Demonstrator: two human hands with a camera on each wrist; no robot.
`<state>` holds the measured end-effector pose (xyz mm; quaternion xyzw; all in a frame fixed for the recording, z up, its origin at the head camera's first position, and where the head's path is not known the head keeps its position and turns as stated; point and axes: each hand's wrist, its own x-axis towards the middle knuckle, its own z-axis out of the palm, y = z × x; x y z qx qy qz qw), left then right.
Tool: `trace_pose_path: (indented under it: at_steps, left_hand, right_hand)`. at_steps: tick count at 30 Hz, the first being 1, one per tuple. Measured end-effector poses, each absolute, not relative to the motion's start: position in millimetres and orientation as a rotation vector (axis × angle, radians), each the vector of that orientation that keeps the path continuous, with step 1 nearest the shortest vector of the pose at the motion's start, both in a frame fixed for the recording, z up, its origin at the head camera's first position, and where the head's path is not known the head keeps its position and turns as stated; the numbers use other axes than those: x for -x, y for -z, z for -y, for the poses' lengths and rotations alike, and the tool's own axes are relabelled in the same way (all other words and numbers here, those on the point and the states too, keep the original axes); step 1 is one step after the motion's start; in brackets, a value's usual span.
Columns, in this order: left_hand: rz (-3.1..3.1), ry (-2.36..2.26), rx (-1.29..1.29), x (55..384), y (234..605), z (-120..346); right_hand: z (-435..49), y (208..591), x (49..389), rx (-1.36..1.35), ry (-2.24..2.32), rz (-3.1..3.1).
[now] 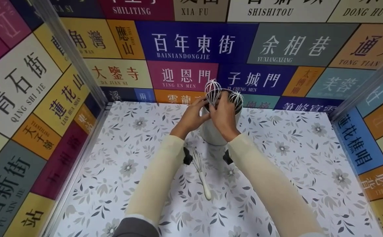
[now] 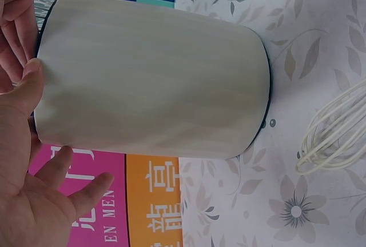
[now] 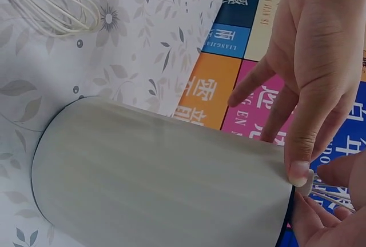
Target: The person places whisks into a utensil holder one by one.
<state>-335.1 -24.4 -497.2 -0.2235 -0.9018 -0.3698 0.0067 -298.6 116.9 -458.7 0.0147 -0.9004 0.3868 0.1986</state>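
A pale grey cylindrical canister [image 1: 212, 135] with a dark rim stands on the table, close to the back wall. Both hands meet at its mouth. My left hand [image 1: 191, 118] grips the rim, thumb on the outside, with two fingers stretched out beside the wall. With bent fingers my right hand [image 1: 224, 115] pinches the neck of a wire whisk [image 1: 213, 86] whose wire loops point up. A second whisk [image 1: 237, 97] stands behind the right hand, wires up, its lower part hidden in the canister. Nearer to me another whisk [image 1: 203, 181] lies flat, pale handle towards me.
The table [image 1: 129, 197] wears a white cloth with grey flowers and leaves. Coloured panels with street names form the back wall [image 1: 191, 41] and both side walls, met by clear strips at the corners. Dark wrist mounts [image 1: 188, 156] show under the sleeves.
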Motion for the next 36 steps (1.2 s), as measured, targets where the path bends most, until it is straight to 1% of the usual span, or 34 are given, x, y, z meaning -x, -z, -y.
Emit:
trace_pose_path:
  at_steps: [11, 26, 36]
  left_hand:
    - [2.764, 1.171, 0.722, 336.3, 500.3, 24.6]
    - [2.801, 1.183, 0.705, 333.8, 498.3, 24.9]
    - [2.834, 1.173, 0.689, 331.2, 495.9, 25.0]
  right_hand:
    - [-118.8, 457.1, 295.5, -0.037, -1.123, 2.538]
    - [-123.4, 446.8, 284.1, -0.082, -1.018, 2.572]
    - [-130.9, 432.2, 272.8, -0.224, -0.898, 2.582]
